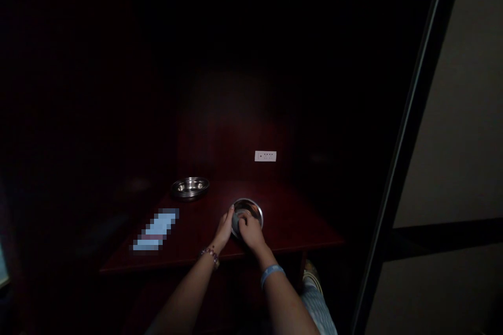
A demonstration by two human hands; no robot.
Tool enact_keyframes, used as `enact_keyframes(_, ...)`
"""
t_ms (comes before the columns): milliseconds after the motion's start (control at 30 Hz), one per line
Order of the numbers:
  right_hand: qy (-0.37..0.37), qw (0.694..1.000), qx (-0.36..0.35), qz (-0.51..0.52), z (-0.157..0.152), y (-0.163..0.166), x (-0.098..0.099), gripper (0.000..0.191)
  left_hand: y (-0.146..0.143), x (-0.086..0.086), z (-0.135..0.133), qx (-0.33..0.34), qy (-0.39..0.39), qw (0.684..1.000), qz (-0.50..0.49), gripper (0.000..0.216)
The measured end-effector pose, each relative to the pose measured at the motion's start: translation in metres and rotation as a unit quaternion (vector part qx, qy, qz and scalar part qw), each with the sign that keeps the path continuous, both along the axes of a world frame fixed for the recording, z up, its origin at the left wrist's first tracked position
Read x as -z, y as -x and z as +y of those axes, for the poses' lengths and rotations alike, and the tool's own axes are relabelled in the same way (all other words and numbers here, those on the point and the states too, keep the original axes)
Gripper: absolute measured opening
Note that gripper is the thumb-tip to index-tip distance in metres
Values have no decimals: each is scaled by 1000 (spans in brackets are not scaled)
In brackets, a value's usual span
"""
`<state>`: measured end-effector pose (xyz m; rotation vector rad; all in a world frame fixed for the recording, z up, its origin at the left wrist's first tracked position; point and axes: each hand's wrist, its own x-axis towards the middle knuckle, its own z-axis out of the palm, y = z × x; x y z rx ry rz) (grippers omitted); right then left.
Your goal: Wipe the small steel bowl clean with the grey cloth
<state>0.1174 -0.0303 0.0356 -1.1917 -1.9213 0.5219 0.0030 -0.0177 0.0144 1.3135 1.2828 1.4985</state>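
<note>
A shiny metal bowl (258, 209) is tilted with its mouth toward me, just above or on the front part of the dark red table. My left hand (225, 229) grips its left side, thumb at the rim. My right hand (250, 231) reaches inside the bowl with its fingers curled on a grey-green cloth (236, 224), which presses against the inner wall. Part of the cloth is hidden behind the fingers. In the dim light I cannot tell whether the bowl's base touches the table.
More shiny metal bowls (190, 196), seemingly stacked, stand at the table's back left. A pixelated pale blue item (157, 229) lies at the left. A white socket plate (265, 156) is on the back wall. The dark red table (298, 233) ends close before me; a shoe (310, 274) shows below right.
</note>
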Motion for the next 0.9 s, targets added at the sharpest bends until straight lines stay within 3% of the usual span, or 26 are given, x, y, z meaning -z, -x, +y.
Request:
enact_keyframes(367,11,996,-90,-7,12,-19,-2,34,0,7,10,26,-6,999,-39,63)
enact_keyframes(467,18,995,-100,-24,13,-19,-5,32,2,9,9,6,3,999,-33,64)
enact_keyframes(667,13,993,-111,-48,6,-28,-5,36,-1,6,10,47,3,998,-49,64)
enact_keyframes(900,79,987,-136,-15,-1,-30,-8,42,-1,6,10,29,4,996,-83,63)
